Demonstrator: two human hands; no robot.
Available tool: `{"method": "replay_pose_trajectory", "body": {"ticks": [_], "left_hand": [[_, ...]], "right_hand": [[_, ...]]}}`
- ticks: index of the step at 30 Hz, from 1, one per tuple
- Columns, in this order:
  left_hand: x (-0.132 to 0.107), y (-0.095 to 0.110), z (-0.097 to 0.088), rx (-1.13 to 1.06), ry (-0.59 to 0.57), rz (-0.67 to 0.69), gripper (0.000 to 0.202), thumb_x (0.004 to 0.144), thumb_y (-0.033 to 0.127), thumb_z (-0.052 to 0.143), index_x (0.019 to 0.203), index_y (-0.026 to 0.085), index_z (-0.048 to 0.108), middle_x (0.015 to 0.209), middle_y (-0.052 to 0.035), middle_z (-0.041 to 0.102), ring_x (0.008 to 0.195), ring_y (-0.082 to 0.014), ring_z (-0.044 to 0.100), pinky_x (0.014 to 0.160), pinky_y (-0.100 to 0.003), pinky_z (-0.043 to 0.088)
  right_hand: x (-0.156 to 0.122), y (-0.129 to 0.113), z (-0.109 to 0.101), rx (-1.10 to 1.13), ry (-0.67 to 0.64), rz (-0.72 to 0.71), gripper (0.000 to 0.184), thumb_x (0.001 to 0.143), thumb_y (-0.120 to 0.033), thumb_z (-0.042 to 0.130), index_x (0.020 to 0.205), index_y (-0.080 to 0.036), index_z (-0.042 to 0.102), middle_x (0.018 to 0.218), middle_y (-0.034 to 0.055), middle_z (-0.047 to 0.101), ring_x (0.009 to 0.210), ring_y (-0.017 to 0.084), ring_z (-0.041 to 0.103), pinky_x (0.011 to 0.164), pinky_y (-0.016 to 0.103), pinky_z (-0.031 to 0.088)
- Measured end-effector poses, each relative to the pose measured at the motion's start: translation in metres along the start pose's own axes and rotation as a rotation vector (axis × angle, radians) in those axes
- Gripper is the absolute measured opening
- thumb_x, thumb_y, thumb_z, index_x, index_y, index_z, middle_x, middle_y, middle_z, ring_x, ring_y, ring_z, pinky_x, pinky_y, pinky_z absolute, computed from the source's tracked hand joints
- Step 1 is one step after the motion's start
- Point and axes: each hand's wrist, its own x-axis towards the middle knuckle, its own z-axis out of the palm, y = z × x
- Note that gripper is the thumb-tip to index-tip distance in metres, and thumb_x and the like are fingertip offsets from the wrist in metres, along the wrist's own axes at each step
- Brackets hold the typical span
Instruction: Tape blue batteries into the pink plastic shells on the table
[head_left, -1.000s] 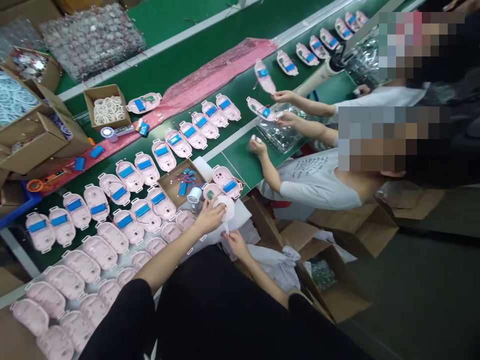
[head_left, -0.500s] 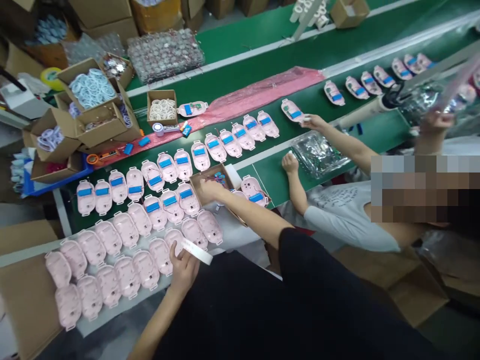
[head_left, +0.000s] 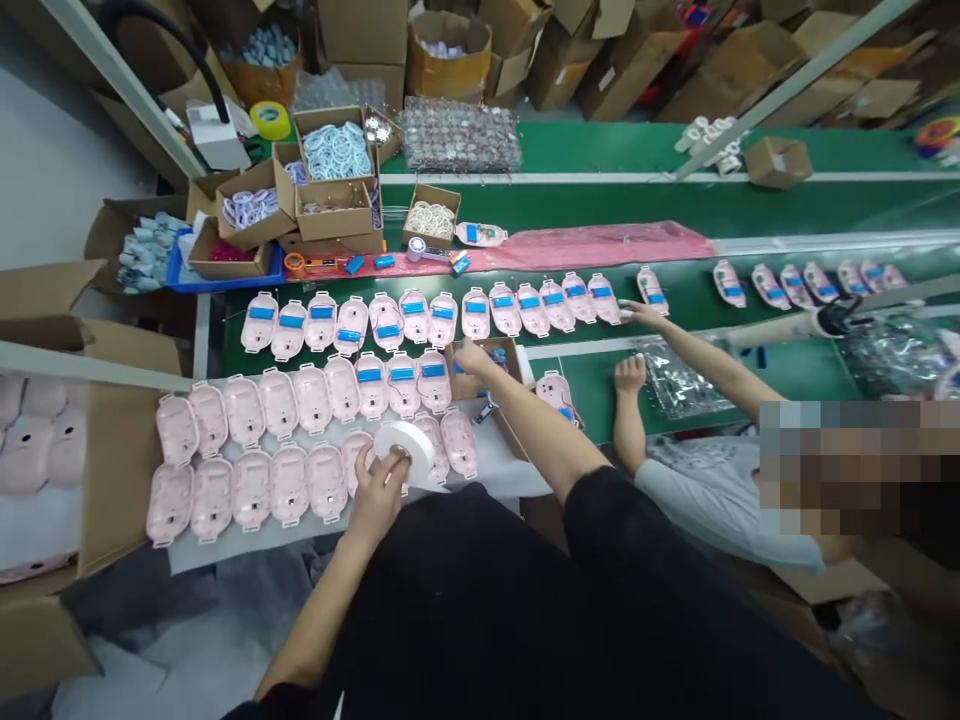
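My left hand (head_left: 377,492) is closed on a roll of white tape (head_left: 409,447), with its thumb and fingers at the core. The roll hangs over the front row of pink plastic shells (head_left: 291,485) and covers part of them. Inside a small cardboard box (head_left: 512,420) is my right hand (head_left: 475,358), fingers closed together and partly hidden. A blue battery pack (head_left: 458,366) shows at its fingertips, and more blue packs with wires (head_left: 498,356) lie beside it. Several shells behind, such as one pink shell (head_left: 475,320), carry a blue pack; those in front are bare inside.
A co-worker's hand (head_left: 646,313) reaches to the shell line at right; the other hand (head_left: 630,374) rests near a clear plastic bag (head_left: 682,378). Boxes of rings (head_left: 337,150) stand back left. Pink film (head_left: 607,245) lies along the green belt. A big carton (head_left: 112,460) stands left.
The view has turned and shifted, showing more at left. The tape roll has tilted so its flat face shows. My right hand stays in the box. The co-worker's shell now stands in the line.
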Motion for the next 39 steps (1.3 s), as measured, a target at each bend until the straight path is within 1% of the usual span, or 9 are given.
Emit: {"method": "replay_pose_trajectory", "body": {"ticks": [6,11,14,17,20,23,27,33,39], "left_hand": [[-0.011,-0.019,-0.048,-0.012,-0.230,0.156,0.069,0.082,-0.004,0.054,0.142,0.030,0.059,0.138,-0.0083,0.065,0.154,-0.0375,0.028,0.112,-0.056,0.055],[-0.019,-0.034,-0.065,-0.008,-0.419,0.213,0.077,0.082,-0.002,0.057,0.148,0.037,0.053,0.144,-0.0066,0.061,0.153,-0.0355,0.033,0.108,-0.053,0.059],[-0.023,-0.038,-0.065,-0.002,-0.450,0.209,0.076,0.083,0.000,0.060,0.149,0.038,0.052,0.143,-0.0084,0.062,0.151,-0.0372,0.035,0.100,-0.050,0.064],[-0.024,-0.037,-0.060,0.000,-0.466,0.214,0.071,0.084,0.002,0.061,0.146,0.037,0.055,0.140,-0.0100,0.063,0.150,-0.0383,0.036,0.093,-0.047,0.066],[-0.018,-0.035,-0.054,0.005,-0.508,0.266,0.062,0.088,0.003,0.057,0.140,0.036,0.058,0.136,-0.0089,0.064,0.150,-0.0354,0.037,0.099,-0.047,0.063],[-0.007,-0.035,-0.044,0.003,-0.553,0.298,0.062,0.088,-0.001,0.052,0.136,0.038,0.060,0.136,-0.0060,0.065,0.149,-0.0320,0.039,0.094,-0.040,0.065],[0.010,-0.035,-0.030,0.000,-0.618,0.316,0.061,0.088,0.001,0.052,0.135,0.038,0.061,0.136,-0.0054,0.065,0.148,-0.0312,0.041,0.085,-0.034,0.065],[0.024,-0.035,-0.022,0.011,-0.685,0.314,0.061,0.090,0.005,0.054,0.140,0.039,0.059,0.138,-0.0045,0.062,0.152,-0.0324,0.034,0.107,-0.047,0.056],[0.037,-0.027,-0.023,0.032,-0.790,0.292,0.054,0.091,0.011,0.059,0.140,0.035,0.060,0.138,-0.0081,0.062,0.153,-0.0373,0.028,0.104,-0.048,0.057]], "right_hand": [[-0.133,0.017,0.021,0.685,-0.138,-0.097,0.047,0.090,-0.050,0.061,0.128,-0.024,0.052,0.087,0.0014,0.065,0.061,0.014,0.055,0.054,0.025,0.047],[-0.200,0.039,0.034,0.149,0.161,-0.126,0.069,0.085,-0.033,0.064,0.147,-0.012,0.042,0.109,0.0171,0.071,0.087,0.030,0.069,0.080,0.041,0.055],[-0.207,0.052,0.032,-0.055,0.171,0.016,0.060,0.085,-0.031,0.064,0.137,-0.005,0.052,0.106,0.0238,0.072,0.098,0.038,0.070,0.091,0.048,0.053],[-0.211,0.062,0.038,0.264,-0.054,-0.004,0.045,0.088,-0.042,0.065,0.122,-0.014,0.065,0.102,0.0156,0.074,0.094,0.032,0.071,0.087,0.042,0.055],[-0.214,0.062,0.052,0.696,-0.280,-0.142,0.051,0.087,-0.057,0.068,0.124,-0.021,0.068,0.112,0.0095,0.075,0.102,0.027,0.070,0.091,0.039,0.055],[-0.213,0.057,0.065,0.789,-0.414,-0.226,0.058,0.084,-0.066,0.070,0.121,-0.022,0.072,0.115,0.0077,0.075,0.110,0.028,0.068,0.099,0.042,0.053],[-0.202,0.055,0.076,0.750,-0.442,-0.268,0.054,0.084,-0.065,0.071,0.112,-0.020,0.076,0.109,0.0047,0.076,0.105,0.026,0.068,0.099,0.040,0.053],[-0.190,0.067,0.087,0.878,-0.408,-0.133,0.060,0.071,-0.053,0.087,0.118,-0.018,0.077,0.108,0.0060,0.078,0.101,0.026,0.069,0.094,0.040,0.056],[-0.196,0.068,0.086,0.975,-0.638,-0.050,0.062,0.070,-0.052,0.091,0.117,-0.016,0.076,0.100,0.0051,0.077,0.094,0.021,0.070,0.091,0.035,0.057]]}}
